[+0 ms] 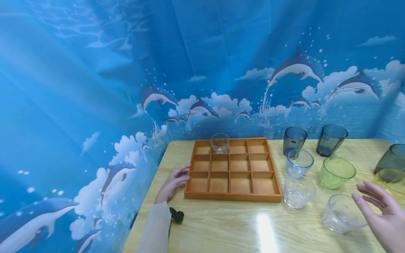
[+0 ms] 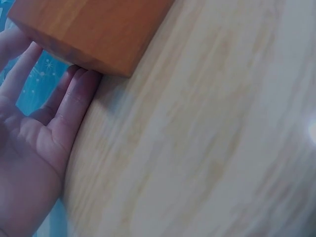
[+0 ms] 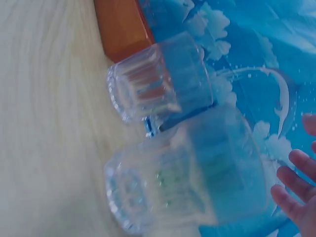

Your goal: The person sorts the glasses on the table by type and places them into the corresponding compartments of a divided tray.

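Observation:
A wooden tray (image 1: 234,196) divided into several compartments lies on the table. One clear glass (image 1: 219,143) stands in its back row, second compartment from the left. My left hand (image 1: 174,182) touches the tray's left side with extended fingers; in the left wrist view, the fingertips meet the tray's wooden corner (image 2: 94,39). At the right, my right hand (image 1: 384,214) hovers with spread fingers beside a clear faceted glass (image 1: 341,215), holding nothing. In the right wrist view, that glass (image 3: 182,177) stands near the fingers (image 3: 294,182), with another clear glass (image 3: 153,81) behind it.
Right of the tray stand a clear glass (image 1: 297,195), a blue-rimmed glass (image 1: 298,165), a green glass (image 1: 335,175), dark glasses (image 1: 293,142) and a yellow glass (image 1: 392,184). A small black object (image 1: 177,215) lies by the left sleeve. A dolphin-print curtain (image 1: 202,70) hangs behind.

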The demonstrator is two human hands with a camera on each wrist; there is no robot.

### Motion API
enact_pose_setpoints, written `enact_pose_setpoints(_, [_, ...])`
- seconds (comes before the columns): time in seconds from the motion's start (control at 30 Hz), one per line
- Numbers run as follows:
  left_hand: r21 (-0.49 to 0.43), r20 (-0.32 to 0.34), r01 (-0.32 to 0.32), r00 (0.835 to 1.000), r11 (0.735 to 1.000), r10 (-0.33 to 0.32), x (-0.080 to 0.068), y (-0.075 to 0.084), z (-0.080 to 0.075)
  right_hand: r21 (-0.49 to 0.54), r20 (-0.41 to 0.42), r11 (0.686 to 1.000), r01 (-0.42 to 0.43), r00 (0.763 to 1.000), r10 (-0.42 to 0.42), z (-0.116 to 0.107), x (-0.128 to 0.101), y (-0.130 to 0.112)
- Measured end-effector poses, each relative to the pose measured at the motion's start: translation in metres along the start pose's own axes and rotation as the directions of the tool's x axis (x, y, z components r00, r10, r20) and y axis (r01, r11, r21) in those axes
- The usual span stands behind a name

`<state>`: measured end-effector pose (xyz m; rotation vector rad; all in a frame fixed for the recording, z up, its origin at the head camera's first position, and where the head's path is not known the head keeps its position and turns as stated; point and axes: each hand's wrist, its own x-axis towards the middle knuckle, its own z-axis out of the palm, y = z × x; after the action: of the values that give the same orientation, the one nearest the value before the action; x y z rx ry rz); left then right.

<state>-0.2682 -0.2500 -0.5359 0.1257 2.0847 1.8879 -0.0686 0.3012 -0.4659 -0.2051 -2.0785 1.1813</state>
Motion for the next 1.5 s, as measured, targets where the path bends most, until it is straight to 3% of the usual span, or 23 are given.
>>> enact_pose_setpoints(0.1, [0.013, -0.009, 0.005, 1.0, 1.0, -0.005, 0.002, -0.003, -0.002, -0.01, 0.009, 0.999, -0.035, 0.999, 0.035, -0.003, -0.007, 0.009])
enact_pose_setpoints(0.37, [0.006, 0.007, 0.012, 1.0, 1.0, -0.012, 0.0, 0.002, -0.001, -0.05, 0.141, 0.997, -0.057, 0.988, 0.063, -0.008, -0.028, 0.031])
enact_pose_setpoints(0.67, [-0.013, 0.078, 0.022, 0.997, 1.0, -0.021, -0.009, 0.022, 0.004, -0.034, 0.293, 0.99, -0.134, 0.946, 0.138, -0.011, -0.04, 0.049])
enact_pose_setpoints(1.0, [-0.011, 0.019, 0.009, 1.0, 1.0, -0.009, 0.004, -0.001, -0.001, -0.063, 0.334, 0.951, -0.303, 0.891, 0.307, -0.004, -0.045, 0.046])
enact_pose_setpoints(1.23, [0.009, 0.018, -0.014, 1.0, 1.0, 0.014, 0.003, -0.004, -0.002, -0.181, 0.336, 0.957, -0.225, 0.901, 0.276, -0.003, -0.045, 0.059])
enact_pose_setpoints(1.5, [0.007, 0.016, -0.004, 1.0, 1.0, 0.004, 0.002, -0.002, -0.001, -0.152, 0.314, 0.95, -0.274, 0.898, 0.309, -0.002, -0.044, 0.061])
